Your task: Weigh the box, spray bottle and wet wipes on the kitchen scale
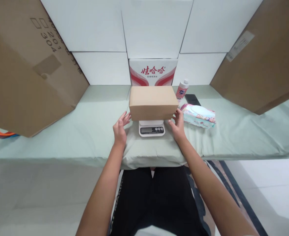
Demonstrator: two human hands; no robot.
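A closed brown cardboard box [154,112] rests on a white kitchen scale [151,131], covering most of its platform. The scale's display and buttons face me; I cannot read any figure on it. At the box's left side is my left hand [120,128], fingers apart and pointing toward the cardboard. My right hand [178,125] is at the box's lower right corner, with its thumb spread and fingertips against or very near the side. Neither hand is wrapped around the box.
Right of the box are a tissue pack [198,116], a pink bottle with a white cap [182,89] and a black flat object [192,99]. A white and red carton [153,72] stands behind. Large cardboard sheets [31,75] flank the pale green cloth-covered table [97,131].
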